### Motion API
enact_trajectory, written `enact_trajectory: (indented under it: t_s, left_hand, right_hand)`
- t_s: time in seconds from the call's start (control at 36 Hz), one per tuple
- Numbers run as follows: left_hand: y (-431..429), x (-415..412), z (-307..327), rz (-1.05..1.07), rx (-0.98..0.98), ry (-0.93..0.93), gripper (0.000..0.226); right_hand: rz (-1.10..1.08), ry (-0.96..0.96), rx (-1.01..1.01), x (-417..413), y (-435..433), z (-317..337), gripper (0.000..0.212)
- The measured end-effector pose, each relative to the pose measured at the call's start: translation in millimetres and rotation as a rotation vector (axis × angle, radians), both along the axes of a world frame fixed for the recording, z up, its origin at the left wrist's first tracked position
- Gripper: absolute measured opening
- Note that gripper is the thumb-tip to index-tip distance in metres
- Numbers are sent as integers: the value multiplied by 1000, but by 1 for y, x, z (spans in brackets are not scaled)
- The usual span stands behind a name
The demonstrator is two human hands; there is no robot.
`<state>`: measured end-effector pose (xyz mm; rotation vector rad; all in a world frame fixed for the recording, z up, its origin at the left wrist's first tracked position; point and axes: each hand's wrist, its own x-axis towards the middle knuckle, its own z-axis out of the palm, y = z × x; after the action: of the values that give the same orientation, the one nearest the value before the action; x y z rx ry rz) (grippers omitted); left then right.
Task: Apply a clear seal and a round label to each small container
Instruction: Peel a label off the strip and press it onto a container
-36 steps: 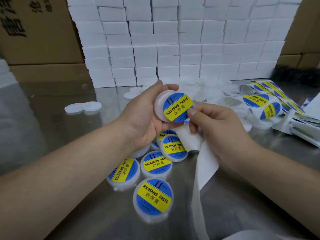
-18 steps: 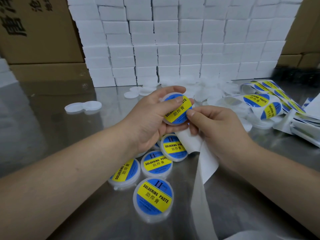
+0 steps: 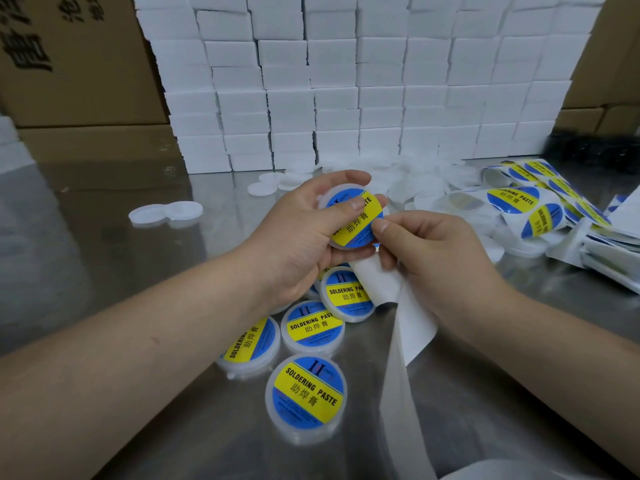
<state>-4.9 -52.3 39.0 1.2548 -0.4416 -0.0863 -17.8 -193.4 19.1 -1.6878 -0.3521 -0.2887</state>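
My left hand holds a small round white container above the table, its thumb pressed across the blue and yellow "SOLDERING PASTE" label. My right hand grips the white backing strip, which trails down toward me, and its thumb touches the container's right edge. Several labelled containers lie on the steel table below my hands.
A roll of blue and yellow labels lies at the right. Loose white lids and unlabelled containers are scattered behind. A wall of white boxes and cardboard cartons closes the back.
My left thumb has slid over the label's face and presses it down. The container has tilted slightly and my right thumb has come up against its edge.
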Motion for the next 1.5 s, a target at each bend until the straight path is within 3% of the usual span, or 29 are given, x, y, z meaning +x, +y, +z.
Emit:
enact_trajectory:
  t_s: [0.31,0.56,0.64,0.81,1.0,1.17,1.42,1.5]
  left_hand:
    - [-4,-6,1,108,92,-65,23]
    - [-11,-23,5,338,387,-469,31]
    - [-11,-29,7,359,443,-524,30]
    - [-12,-35,13,410,355,-485,28]
    - [-12,-27,14,460,405,-235,14]
    - [-13,-23,8,478,485,-205,16]
    - [-8,-11,11,555,612,-305,20]
    - [0,-5,10,592,681,-307,24]
  right_hand:
    - [-39,-2,-40,-1,0,1,33]
    - [-87,-45,-58,-4,1,4,33]
    - [-101,-67,-72,-4,1,4,32]
    - [-156,-22,-136,-1,-2,5,77]
    - [-110,-15,8,3,-4,3,40]
    - [-29,-126,-180,0,0,0,22]
    - [-26,-144,-240,-2,0,-2,31]
    - [-8,-125,-164,1,-2,-2,32]
